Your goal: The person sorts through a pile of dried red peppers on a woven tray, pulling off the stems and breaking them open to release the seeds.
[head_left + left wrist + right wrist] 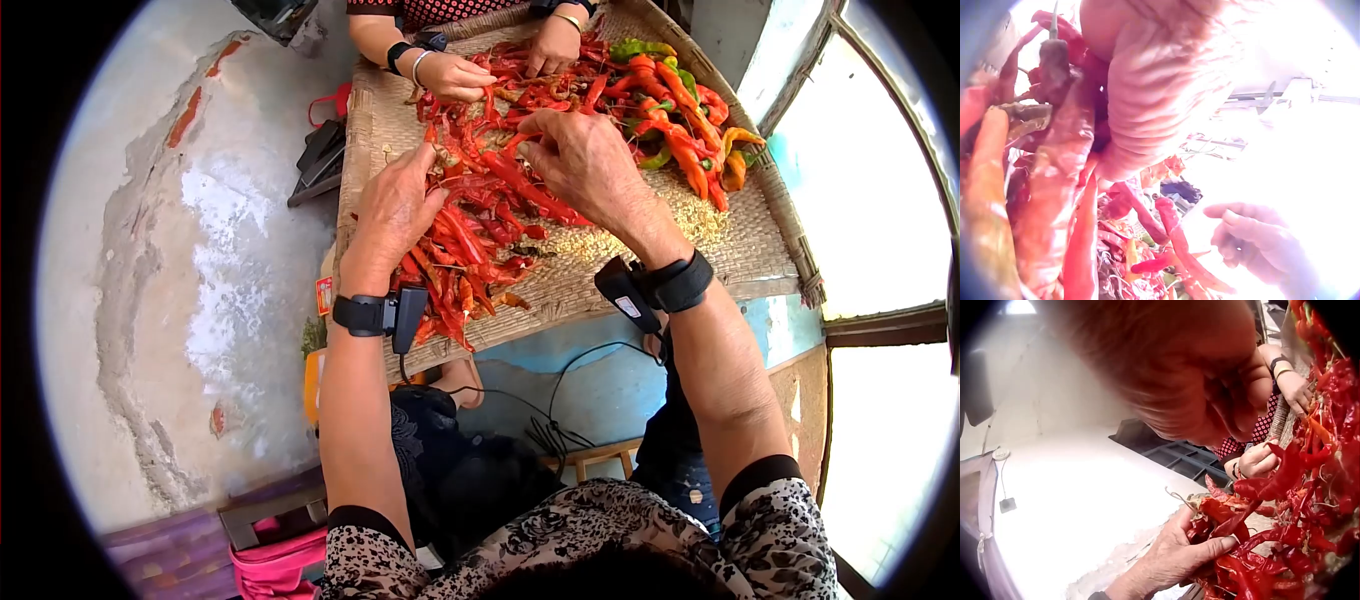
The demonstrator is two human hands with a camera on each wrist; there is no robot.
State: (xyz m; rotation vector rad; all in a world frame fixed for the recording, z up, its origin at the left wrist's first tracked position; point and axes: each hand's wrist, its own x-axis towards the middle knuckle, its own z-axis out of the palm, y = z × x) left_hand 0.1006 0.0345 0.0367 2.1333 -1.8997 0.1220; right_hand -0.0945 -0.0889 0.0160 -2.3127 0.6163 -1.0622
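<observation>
Red peppers [465, 235] lie heaped on a woven tray [570, 285]. My left hand [395, 205] is at the heap's left side; in the right wrist view the left hand [1166, 559] grips several red peppers [1210, 515] between thumb and fingers. My right hand [590, 165] hovers over the middle of the heap with bent fingers. In the left wrist view the right hand [1254, 240] has its index finger extended and nothing visible in its grasp. The left palm [1166, 81] hides part of the peppers in that view.
Another person's hands [455, 77] work among peppers at the far side. Orange and green peppers [690, 120] lie at the tray's right, by pale seeds [700, 225]. A dark cable [550, 410] hangs below the near edge. Left stands a worn wall [150, 250].
</observation>
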